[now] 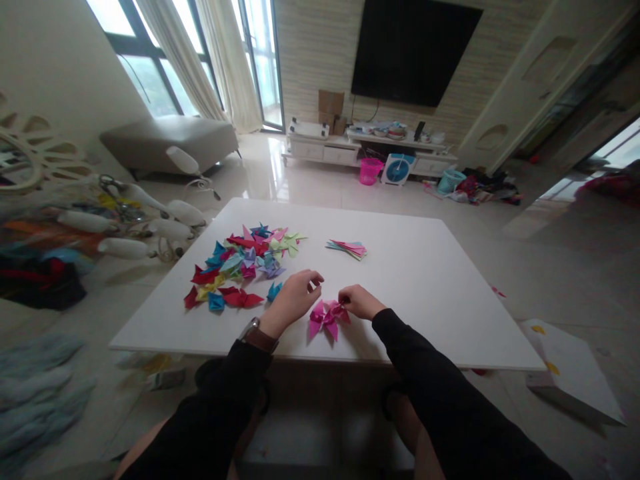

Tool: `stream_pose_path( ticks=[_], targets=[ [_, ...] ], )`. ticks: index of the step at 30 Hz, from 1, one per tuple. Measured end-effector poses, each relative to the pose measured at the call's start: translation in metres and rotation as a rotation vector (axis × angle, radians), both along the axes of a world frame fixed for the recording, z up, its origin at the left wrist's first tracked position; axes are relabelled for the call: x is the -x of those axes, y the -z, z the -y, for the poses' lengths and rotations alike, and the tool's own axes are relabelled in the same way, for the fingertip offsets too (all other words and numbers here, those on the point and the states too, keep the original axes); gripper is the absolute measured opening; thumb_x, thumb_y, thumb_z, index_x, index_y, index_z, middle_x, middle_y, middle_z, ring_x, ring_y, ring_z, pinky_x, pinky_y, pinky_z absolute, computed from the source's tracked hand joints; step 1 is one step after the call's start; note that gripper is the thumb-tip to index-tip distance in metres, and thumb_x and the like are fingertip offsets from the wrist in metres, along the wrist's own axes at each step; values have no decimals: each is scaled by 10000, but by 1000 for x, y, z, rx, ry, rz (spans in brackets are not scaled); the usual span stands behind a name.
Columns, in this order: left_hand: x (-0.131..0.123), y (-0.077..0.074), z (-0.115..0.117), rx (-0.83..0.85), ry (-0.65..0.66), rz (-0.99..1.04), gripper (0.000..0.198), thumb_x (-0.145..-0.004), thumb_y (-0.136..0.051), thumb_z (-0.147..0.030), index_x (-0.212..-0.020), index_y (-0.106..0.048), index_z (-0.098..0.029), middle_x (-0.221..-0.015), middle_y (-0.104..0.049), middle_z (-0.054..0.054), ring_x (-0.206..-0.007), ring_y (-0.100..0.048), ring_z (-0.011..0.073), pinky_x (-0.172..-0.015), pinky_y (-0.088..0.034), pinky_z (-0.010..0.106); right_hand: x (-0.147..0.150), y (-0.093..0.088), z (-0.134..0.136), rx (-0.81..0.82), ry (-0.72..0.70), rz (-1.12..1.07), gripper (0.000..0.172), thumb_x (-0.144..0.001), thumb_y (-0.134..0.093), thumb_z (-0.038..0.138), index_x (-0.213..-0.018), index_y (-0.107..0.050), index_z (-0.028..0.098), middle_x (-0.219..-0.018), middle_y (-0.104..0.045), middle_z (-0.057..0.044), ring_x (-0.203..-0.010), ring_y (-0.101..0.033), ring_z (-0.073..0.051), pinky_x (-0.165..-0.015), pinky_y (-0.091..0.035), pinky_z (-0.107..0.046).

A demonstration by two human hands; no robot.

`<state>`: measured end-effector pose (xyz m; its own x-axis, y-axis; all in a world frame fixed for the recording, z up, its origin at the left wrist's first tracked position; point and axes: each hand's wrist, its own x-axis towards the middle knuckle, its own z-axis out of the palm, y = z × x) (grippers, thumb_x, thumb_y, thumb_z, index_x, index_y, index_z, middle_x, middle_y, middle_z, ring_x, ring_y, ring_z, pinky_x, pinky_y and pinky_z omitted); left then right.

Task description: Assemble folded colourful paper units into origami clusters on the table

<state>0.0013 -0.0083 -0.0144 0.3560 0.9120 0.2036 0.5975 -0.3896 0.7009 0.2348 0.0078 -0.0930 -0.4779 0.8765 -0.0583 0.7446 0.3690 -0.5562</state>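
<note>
Near the front edge of the white table (pixel 400 280), a bunch of pink folded-paper pieces (pixel 324 322), apparently origami cranes, lies between my hands. My right hand (pixel 361 302) is closed, its fingertips pinching the upper right part of the pink origami. My left hand (pixel 299 295) hovers just above and left of it, fingers loosely curled and apart, with nothing visible in them. Close to the left wrist sits a small blue origami piece (pixel 274 291), partly covered by the hand. Further left is a pile of origami cranes (pixel 245 253) in several colours.
Beyond my hands, a fanned stack of thin folded papers (pixel 347 249) lies on the table. A lamp with several white shades (pixel 173 230) stands by the table's left edge. To the right, a white box (pixel 573 367) is on the floor.
</note>
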Motion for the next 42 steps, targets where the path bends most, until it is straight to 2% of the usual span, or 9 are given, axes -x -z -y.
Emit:
stream_pose_path(
  ticks=[5,18,23,28,31,34,38,40,42],
  targets=[
    [1,-2,1,-8,-3,-6,205,-816,-560,-119,-944,-711,-172,-904,-714,49,-738,-654,153,-709,-511,284,-3,1,1,-3,16,-2,200,-724,-635,0,-788,-743,155,-756,-715,-25,-705,-601,-132,-673,-410,-225],
    [1,-2,1,-7,20,-15,201,-831,-555,-133,-946,-717,-167,-917,-726,57,-741,-655,155,-724,-504,286,4,-1,3,-5,-39,-12,182,-724,-645,-1,-763,-736,152,-740,-715,-24,-708,-617,-133,-687,-421,-225],
    [4,3,0,-2,15,-78,195,-845,-562,-158,-956,-721,-173,-925,-736,64,-776,-671,173,-756,-515,296,2,-7,4,-26,-5,3,308,-704,-563,-55,-851,-748,143,-822,-727,-49,-712,-620,-138,-702,-446,-234],
    [9,13,-2,83,-18,-175,212,-866,-573,-220,-1012,-718,-165,-989,-749,88,-830,-691,190,-779,-527,296,-1,-17,6,-67,12,39,367,-691,-522,-85,-880,-744,137,-895,-712,-66,-731,-623,-140,-727,-464,-239],
    [20,18,-6,129,-86,-269,235,-863,-589,-246,-1039,-715,-156,-1048,-755,111,-865,-701,202,-818,-531,305,-3,-24,8,-90,22,52,376,-717,-507,-82,-899,-743,147,-937,-703,-71,-765,-635,-148,-756,-470,-246],
    [44,20,-15,140,-192,-341,244,-857,-588,-255,-1036,-718,-152,-1081,-757,129,-934,-709,223,-854,-529,302,-5,-32,11,-115,35,72,358,-741,-521,-61,-911,-740,164,-970,-699,-69,-794,-645,-160,-786,-467,-262],
    [83,19,-25,175,-355,-413,204,-844,-565,-244,-927,-731,-160,-975,-770,131,-920,-709,245,-806,-520,294,-6,-45,17,-149,50,87,344,-760,-523,-43,-914,-736,179,-975,-696,-65,-816,-644,-175,-781,-454,-273],
    [96,19,-27,238,-352,-442,173,-819,-574,-222,-850,-734,-164,-878,-768,118,-859,-709,238,-757,-510,277,-6,-51,20,-165,45,82,332,-770,-524,-33,-910,-734,182,-969,-694,-66,-822,-637,-181,-778,-449,-278],
    [101,20,-25,316,-273,-472,140,-780,-600,-200,-782,-737,-171,-816,-764,104,-807,-706,228,-722,-500,262,-6,-56,24,-177,37,75,323,-776,-525,-30,-905,-731,184,-960,-693,-64,-816,-630,-181,-773,-444,-280]
  ],
)
